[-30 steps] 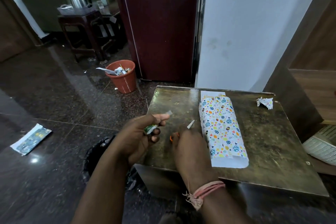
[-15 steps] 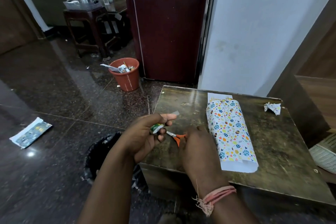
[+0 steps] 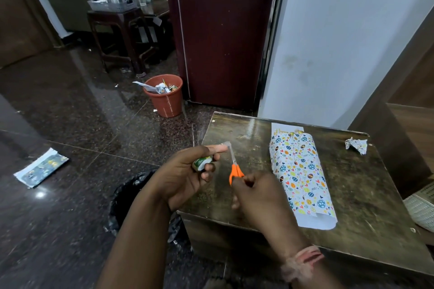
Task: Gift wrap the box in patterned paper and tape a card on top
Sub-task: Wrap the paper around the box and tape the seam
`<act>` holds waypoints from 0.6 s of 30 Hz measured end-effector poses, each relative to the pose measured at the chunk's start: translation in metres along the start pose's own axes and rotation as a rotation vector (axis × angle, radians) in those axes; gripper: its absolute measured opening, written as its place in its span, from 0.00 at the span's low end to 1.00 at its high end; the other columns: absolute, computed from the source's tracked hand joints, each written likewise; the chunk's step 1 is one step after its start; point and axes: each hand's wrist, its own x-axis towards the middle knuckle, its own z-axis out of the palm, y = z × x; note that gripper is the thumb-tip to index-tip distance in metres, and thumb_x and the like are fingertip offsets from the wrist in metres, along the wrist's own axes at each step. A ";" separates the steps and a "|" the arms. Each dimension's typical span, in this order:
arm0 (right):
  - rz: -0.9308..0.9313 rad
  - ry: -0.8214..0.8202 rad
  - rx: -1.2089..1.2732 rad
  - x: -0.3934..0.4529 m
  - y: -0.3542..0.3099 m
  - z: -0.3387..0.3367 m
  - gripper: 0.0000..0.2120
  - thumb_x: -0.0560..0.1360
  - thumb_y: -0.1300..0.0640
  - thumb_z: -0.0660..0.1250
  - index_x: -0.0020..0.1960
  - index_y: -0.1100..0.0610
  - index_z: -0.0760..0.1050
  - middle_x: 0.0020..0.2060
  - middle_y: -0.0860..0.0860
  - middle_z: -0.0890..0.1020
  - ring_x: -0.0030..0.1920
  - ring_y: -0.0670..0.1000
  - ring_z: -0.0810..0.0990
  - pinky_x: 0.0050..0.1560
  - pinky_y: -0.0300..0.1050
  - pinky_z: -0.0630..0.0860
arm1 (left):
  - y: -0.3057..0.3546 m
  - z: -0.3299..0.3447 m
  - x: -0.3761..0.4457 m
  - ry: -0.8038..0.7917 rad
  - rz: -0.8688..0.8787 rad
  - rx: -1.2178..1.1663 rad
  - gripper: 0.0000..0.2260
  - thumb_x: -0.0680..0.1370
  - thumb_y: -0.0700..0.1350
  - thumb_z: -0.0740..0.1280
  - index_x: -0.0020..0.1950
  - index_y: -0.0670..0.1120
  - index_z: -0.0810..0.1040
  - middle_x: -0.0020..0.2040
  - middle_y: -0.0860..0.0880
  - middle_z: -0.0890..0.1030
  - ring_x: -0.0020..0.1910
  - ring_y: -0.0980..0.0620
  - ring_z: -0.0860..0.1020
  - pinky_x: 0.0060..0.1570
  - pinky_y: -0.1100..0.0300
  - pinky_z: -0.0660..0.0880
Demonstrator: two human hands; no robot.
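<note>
Box (paper-covered), right hand hiding scissor handles

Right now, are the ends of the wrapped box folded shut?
No. The wrapped box has its near end open: white-backed paper juts past the pattern, flat on the table. Far end likewise unfolded.

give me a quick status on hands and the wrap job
Left hand grips tape roll, strip pulled out. Right hand holds orange scissors at the strip. Wrapped box on table, ends open. Nothing blocking.
</note>
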 end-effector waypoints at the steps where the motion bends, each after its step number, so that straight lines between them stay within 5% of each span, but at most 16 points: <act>1: 0.080 -0.058 0.250 0.001 -0.001 -0.003 0.15 0.79 0.54 0.68 0.37 0.61 0.80 0.29 0.54 0.84 0.30 0.51 0.85 0.34 0.45 0.78 | 0.001 0.000 0.001 0.006 -0.003 -0.064 0.18 0.75 0.42 0.68 0.61 0.34 0.83 0.44 0.48 0.76 0.34 0.58 0.69 0.28 0.68 0.66; 3: 0.201 -0.139 0.674 0.001 -0.004 -0.008 0.10 0.80 0.62 0.67 0.42 0.67 0.79 0.28 0.55 0.83 0.29 0.51 0.84 0.38 0.46 0.81 | 0.003 0.000 0.003 0.000 -0.015 -0.182 0.20 0.77 0.42 0.67 0.64 0.32 0.80 0.43 0.47 0.76 0.33 0.58 0.69 0.26 0.69 0.67; 6: 0.263 -0.258 0.895 0.001 -0.006 -0.017 0.08 0.79 0.66 0.66 0.44 0.70 0.80 0.34 0.58 0.83 0.30 0.50 0.83 0.39 0.43 0.81 | 0.004 0.000 0.006 -0.010 -0.036 -0.255 0.22 0.78 0.43 0.67 0.66 0.30 0.77 0.43 0.46 0.76 0.32 0.59 0.69 0.25 0.70 0.69; 11: 0.257 -0.561 0.894 -0.007 -0.007 -0.034 0.07 0.77 0.62 0.70 0.45 0.68 0.81 0.37 0.59 0.80 0.30 0.50 0.79 0.29 0.39 0.79 | 0.001 0.004 0.010 -0.013 -0.058 -0.277 0.19 0.78 0.44 0.68 0.61 0.30 0.80 0.43 0.45 0.76 0.31 0.59 0.70 0.24 0.71 0.69; 18: 0.256 -0.796 0.813 -0.014 0.003 -0.046 0.11 0.73 0.58 0.76 0.45 0.67 0.81 0.41 0.61 0.79 0.32 0.53 0.80 0.28 0.42 0.79 | -0.002 0.006 0.012 -0.048 -0.109 -0.270 0.20 0.78 0.45 0.68 0.60 0.30 0.81 0.43 0.44 0.76 0.31 0.59 0.70 0.23 0.71 0.70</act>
